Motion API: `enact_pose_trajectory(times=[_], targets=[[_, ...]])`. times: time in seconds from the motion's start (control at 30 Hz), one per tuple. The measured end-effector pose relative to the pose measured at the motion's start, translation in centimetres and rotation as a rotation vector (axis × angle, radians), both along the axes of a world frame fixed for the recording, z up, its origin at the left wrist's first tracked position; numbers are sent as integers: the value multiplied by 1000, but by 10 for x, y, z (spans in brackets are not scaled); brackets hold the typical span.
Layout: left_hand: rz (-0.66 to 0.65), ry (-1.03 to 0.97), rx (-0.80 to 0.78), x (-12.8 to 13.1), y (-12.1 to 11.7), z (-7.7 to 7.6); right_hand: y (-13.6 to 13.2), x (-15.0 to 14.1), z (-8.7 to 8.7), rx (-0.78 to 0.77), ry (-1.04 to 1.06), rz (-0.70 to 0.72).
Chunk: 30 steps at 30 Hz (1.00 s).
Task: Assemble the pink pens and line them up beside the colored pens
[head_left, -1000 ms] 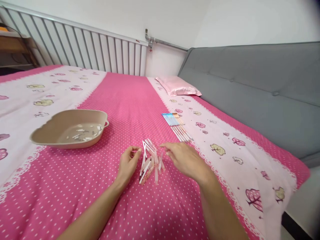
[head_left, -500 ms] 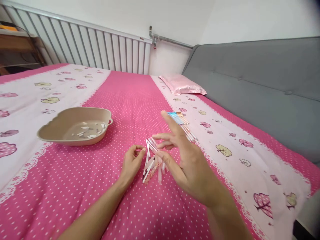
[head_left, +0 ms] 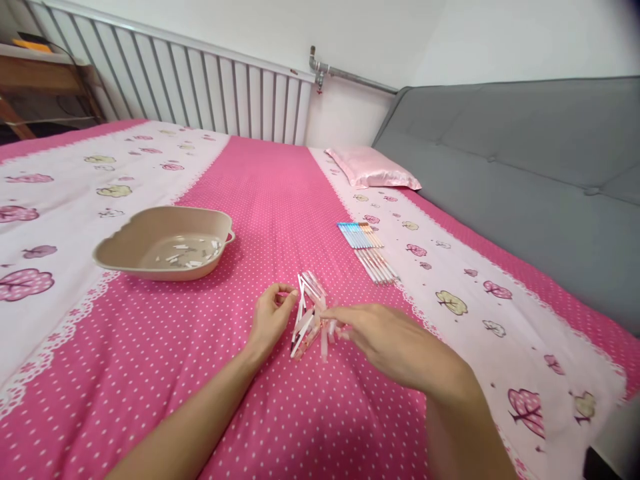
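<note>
On the pink dotted bedspread lies a loose pile of slender white and clear pinkish pen-like pieces (head_left: 306, 323), some with dark ends. My left hand (head_left: 267, 319) rests at the pile's left edge, its fingers curled and the thumb tip close to the forefinger; whatever is between them, if anything, is too small to tell. From the right, my right hand (head_left: 387, 337) reaches over the pile with its fingers together and fingertips down among the pieces. Its thumb is mostly hidden, and I cannot make out what it grips. Beyond it, slim pens (head_left: 367, 250) lie side by side in a neat row, with blue and orange ends.
A beige plastic basin (head_left: 145, 257) with small white bits inside stands on the left. Farther back are a pink pillow (head_left: 373, 167), a grey padded headboard (head_left: 525, 147), a white radiator (head_left: 200, 87) and a wooden table (head_left: 45, 77).
My right hand has lowered and turned from a raised, spread-finger pose to fingers together at the pile. The row of pens is now uncovered. My left hand stays beside the pile.
</note>
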<state>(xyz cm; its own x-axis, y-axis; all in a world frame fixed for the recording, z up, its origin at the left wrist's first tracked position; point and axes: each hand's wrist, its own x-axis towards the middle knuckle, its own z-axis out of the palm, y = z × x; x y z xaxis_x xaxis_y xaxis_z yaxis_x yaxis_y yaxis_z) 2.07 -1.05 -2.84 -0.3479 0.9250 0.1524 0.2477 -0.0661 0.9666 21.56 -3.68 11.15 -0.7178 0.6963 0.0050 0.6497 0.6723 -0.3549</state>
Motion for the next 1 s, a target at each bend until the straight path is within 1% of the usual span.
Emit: enact_pose_trajectory(times=[0.17, 0.43, 0.47, 0.53, 0.63, 0.67, 0.7, 0.73, 0.8, 0.87, 1.0], targets=[[0, 12, -25, 1, -2, 3, 6, 4, -4, 9, -63, -65], [-3, 32, -32, 0, -1, 2, 9, 7, -7, -23, -89, -90], [-3, 30, -32, 0, -1, 2, 9, 6, -6, -24, -60, -100], [0, 30, -38, 1, -1, 2, 8, 3, -1, 18, 76, -135], [10, 51, -58, 2, -2, 4, 7, 1, 9, 166, 385, -230], [10, 54, -66, 3, -2, 4, 7, 0, 10, 203, 451, -259], [10, 52, -74, 3, -3, 4, 8, 1, 11, 214, 476, -276], [10, 50, -78, 3, -3, 4, 9, 1, 10, 203, 460, -282], [15, 56, -80, 3, -3, 4, 16, 3, 3, 119, 328, -273], [22, 70, -77, 2, -2, 3, 25, 4, -8, 32, 156, -291], [22, 74, -82, 0, -2, 3, 45, 3, -31, -80, -83, -381]])
